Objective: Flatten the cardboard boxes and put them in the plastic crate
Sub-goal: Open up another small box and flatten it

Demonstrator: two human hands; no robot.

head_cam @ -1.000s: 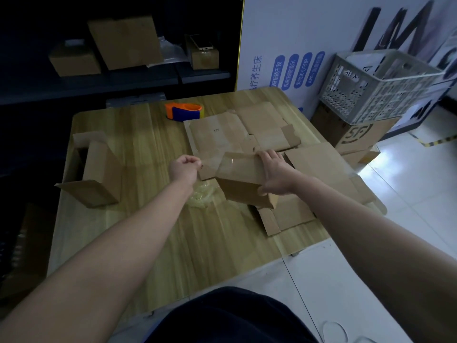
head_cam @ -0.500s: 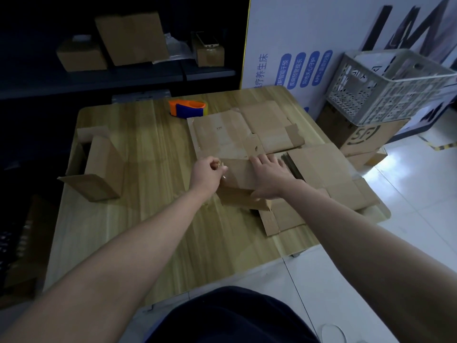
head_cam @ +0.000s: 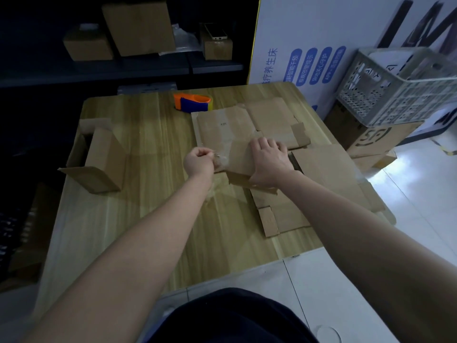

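Note:
A small cardboard box (head_cam: 237, 162) lies in the middle of the wooden table (head_cam: 153, 214). My right hand (head_cam: 268, 163) grips its right side, fingers curled over the top edge. My left hand (head_cam: 199, 160) pinches a strip of clear tape (head_cam: 220, 158) at the box's left end. Flattened cardboard (head_cam: 247, 125) lies behind the box, and more flattened cardboard (head_cam: 329, 174) lies to its right. An open cardboard box (head_cam: 99, 159) stands at the table's left edge. The grey plastic crate (head_cam: 400, 90) sits tilted on a box at the right.
An orange and blue tape dispenser (head_cam: 191, 102) sits at the table's far side. Several cardboard boxes (head_cam: 138, 28) rest on a dark shelf behind. A large printed carton (head_cam: 368, 139) stands on the white tiled floor under the crate. A white poster board (head_cam: 309, 33) leans behind the table.
My left hand moved right from the table to the box's left end and took hold of the tape. The box has been pushed lower and flatter under my right hand.

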